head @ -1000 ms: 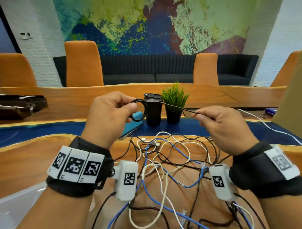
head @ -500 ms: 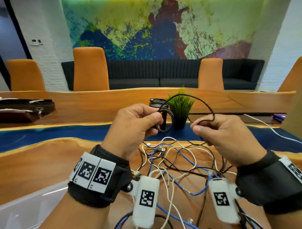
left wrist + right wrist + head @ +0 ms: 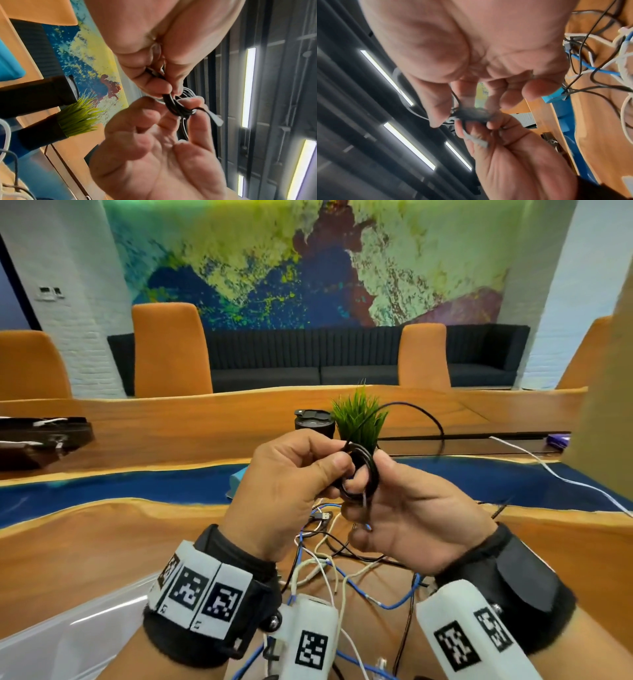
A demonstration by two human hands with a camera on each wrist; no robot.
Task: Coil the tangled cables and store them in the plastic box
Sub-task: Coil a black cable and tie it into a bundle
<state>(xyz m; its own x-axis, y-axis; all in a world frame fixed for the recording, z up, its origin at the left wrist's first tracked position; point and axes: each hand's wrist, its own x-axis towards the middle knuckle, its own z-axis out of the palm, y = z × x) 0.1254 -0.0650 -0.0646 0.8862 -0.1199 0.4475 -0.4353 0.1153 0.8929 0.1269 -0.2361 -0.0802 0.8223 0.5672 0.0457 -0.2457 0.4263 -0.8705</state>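
A thin black cable is wound into a small coil (image 3: pixel 364 470) that I hold up above the table between both hands. My left hand (image 3: pixel 342 474) pinches the coil (image 3: pixel 178 109) between thumb and fingers. My right hand (image 3: pixel 368 486) meets it from the right, its thumb and fingers curled round the same coil (image 3: pixel 471 115). A loose loop of the black cable (image 3: pixel 416 410) arcs up and to the right. A grey plug end (image 3: pixel 217 120) sticks out of the coil. The tangle of blue, white and black cables (image 3: pixel 337 563) lies below on the wooden table. The clear plastic box (image 3: pixel 68 631) is at the lower left.
Behind my hands stand a black cup (image 3: pixel 313 422) and a small potted grass plant (image 3: pixel 358 419). A teal flat object (image 3: pixel 237 477) lies left of them. A white cable (image 3: pixel 548 467) runs off to the right. At the far left is a dark tray (image 3: pixel 41 436).
My right hand moved left, carrying a stretch of the black cable to the coil in my left hand. The two hands now meet, and a slack loop stands above them.
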